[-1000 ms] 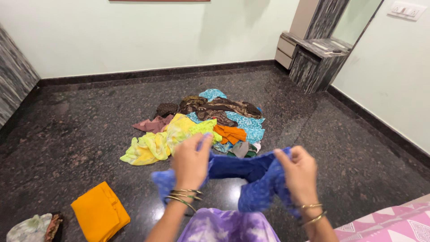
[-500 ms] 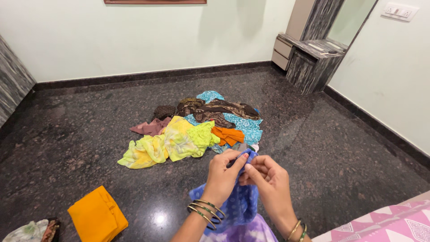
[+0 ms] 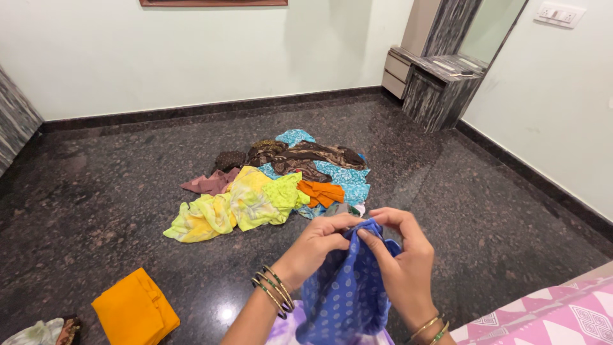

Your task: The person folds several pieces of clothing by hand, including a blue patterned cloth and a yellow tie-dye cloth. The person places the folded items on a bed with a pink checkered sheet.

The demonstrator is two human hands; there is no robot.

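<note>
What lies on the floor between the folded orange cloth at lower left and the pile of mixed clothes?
In the head view, only bare dark speckled floor separates the folded orange cloth from the clothes pile.

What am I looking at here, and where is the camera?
The camera sits on a person's head and looks down, so the two bare hands at the bottom are that person's own. There is no machine. The left hand and right hand pinch the top edge of a blue dotted cloth between them; it hangs down toward the lap. On the dark stone floor ahead lies a heap of clothes: yellow-green, orange, turquoise and brown pieces. At lower left lies a folded orange cloth. At lower right is the corner of a pink patterned sheet.
</note>
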